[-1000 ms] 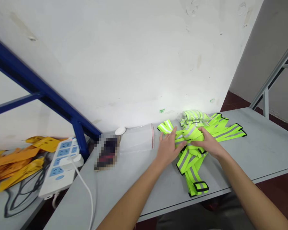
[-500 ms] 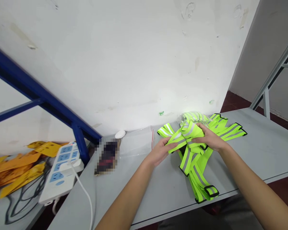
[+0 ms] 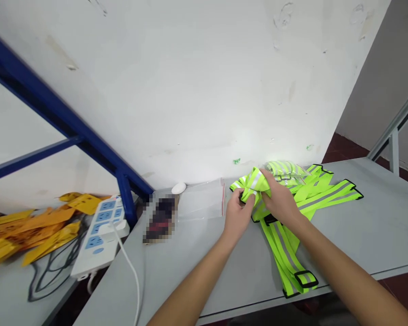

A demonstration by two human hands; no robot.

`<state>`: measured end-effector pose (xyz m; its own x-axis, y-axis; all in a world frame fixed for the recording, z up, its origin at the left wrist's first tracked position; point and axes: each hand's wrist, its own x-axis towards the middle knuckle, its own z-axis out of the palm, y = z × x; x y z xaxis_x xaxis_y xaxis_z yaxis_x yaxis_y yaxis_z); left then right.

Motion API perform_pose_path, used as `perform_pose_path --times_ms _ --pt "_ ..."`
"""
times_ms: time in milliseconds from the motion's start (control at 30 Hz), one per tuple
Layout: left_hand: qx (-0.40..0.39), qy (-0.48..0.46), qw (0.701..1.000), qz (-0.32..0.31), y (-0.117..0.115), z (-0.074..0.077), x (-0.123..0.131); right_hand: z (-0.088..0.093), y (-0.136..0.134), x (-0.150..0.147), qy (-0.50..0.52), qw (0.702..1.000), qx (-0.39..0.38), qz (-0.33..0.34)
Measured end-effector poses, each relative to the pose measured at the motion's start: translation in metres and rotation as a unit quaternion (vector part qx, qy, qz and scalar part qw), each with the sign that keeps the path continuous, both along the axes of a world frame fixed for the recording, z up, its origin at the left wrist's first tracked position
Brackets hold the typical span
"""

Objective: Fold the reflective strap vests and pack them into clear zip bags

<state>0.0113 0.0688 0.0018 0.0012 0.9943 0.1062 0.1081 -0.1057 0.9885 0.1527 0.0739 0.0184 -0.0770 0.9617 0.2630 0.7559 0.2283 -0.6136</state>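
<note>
A bunched neon-yellow reflective strap (image 3: 257, 180) with silver stripes is held between both hands above the table. My left hand (image 3: 237, 212) pinches its lower left side, fingers closed. My right hand (image 3: 278, 195) wraps round its right side, thumb and fingers closed on it. Further lengths of strap (image 3: 285, 249) hang down to the table's front edge, with a black buckle (image 3: 306, 279) at the end. More straps (image 3: 329, 194) with black-edged ends spread to the right. Behind my right hand lies a clear bag (image 3: 287, 171) with folded yellow strap inside.
Clear plastic bags (image 3: 200, 201) lie flat on the grey table (image 3: 197, 249), left of my hands. Nearby are a white oval object (image 3: 178, 188) and a pixelated item (image 3: 160, 220). A power strip (image 3: 100, 240), cable, orange-yellow pieces (image 3: 30, 228) and blue frame (image 3: 88, 151) stand left.
Both hands have drawn closer together, and the strap between them is bunched into a tighter bundle. A strap end that hung below the bundle is now gathered up. The camera view has shifted slightly.
</note>
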Motion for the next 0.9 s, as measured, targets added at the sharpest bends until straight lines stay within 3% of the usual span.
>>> perform_pose_path --times_ms 100,233,367,467,700,800,900 --pt "-0.01 -0.019 1.0 -0.016 -0.003 0.001 0.003 -0.002 -0.002 -0.018 -0.096 0.994 0.047 -0.019" --pt "-0.058 -0.131 0.989 -0.038 -0.002 0.0 0.005 -0.01 -0.003 -0.032 -0.169 0.98 0.108 0.005" --pt "-0.08 -0.24 0.964 -0.08 0.001 0.004 0.001 -0.016 -0.004 -0.034 -0.216 0.967 0.134 0.023" --pt "-0.059 -0.25 0.957 -0.134 0.003 0.011 -0.006 -0.015 -0.001 -0.03 -0.214 0.964 0.149 0.042" --pt "-0.008 -0.004 0.974 -0.228 0.001 0.017 -0.022 -0.015 0.009 -0.011 -0.045 0.992 0.088 0.074" --pt "0.035 0.137 0.967 -0.211 -0.003 0.01 -0.023 -0.02 0.01 -0.006 0.076 0.993 0.058 0.063" --pt "0.124 0.249 0.943 -0.185 -0.008 0.005 -0.02 -0.022 0.009 -0.006 0.199 0.976 0.062 0.059"
